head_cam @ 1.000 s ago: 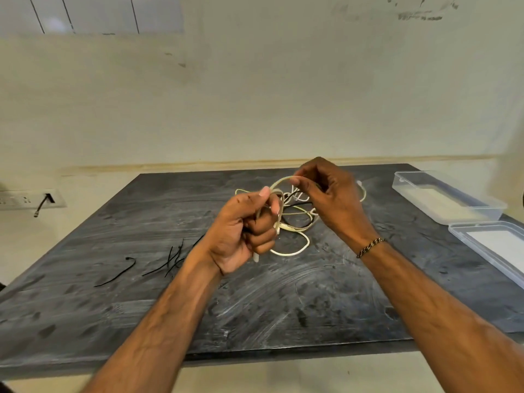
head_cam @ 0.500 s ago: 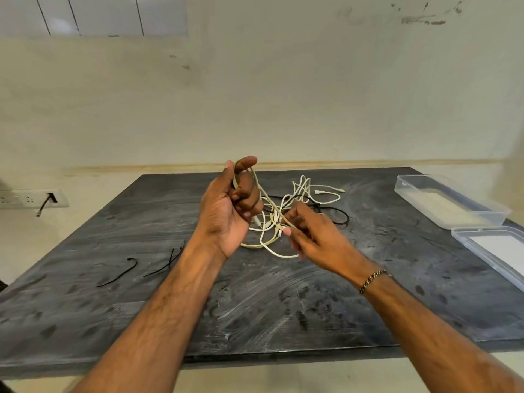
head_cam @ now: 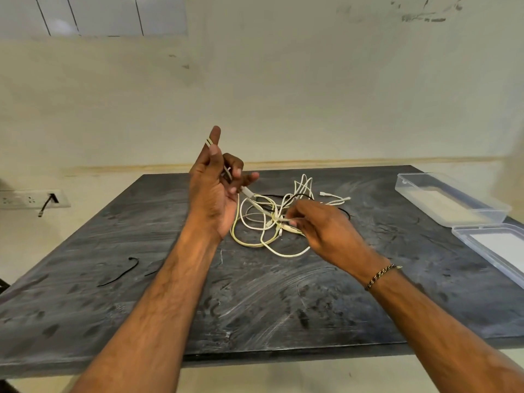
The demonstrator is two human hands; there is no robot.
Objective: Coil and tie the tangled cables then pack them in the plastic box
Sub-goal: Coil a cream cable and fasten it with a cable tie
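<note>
The white cable (head_cam: 256, 219) runs from the raised left hand (head_cam: 215, 191), looped over its forefinger, down rightward to the tangle mid-bench (head_cam: 255, 302), where the nearer right hand (head_cam: 320, 225) pinches a strand.

Raised left hand (head_cam: 211, 191) grips tangled white cables (head_cam: 263, 222) above the dark stone table (head_cam: 255, 302); right hand (head_cam: 320, 225) pinches one strand; clear plastic box (head_cam: 450, 198) lies right.

No text, label or number can be read — none anywhere.
</note>
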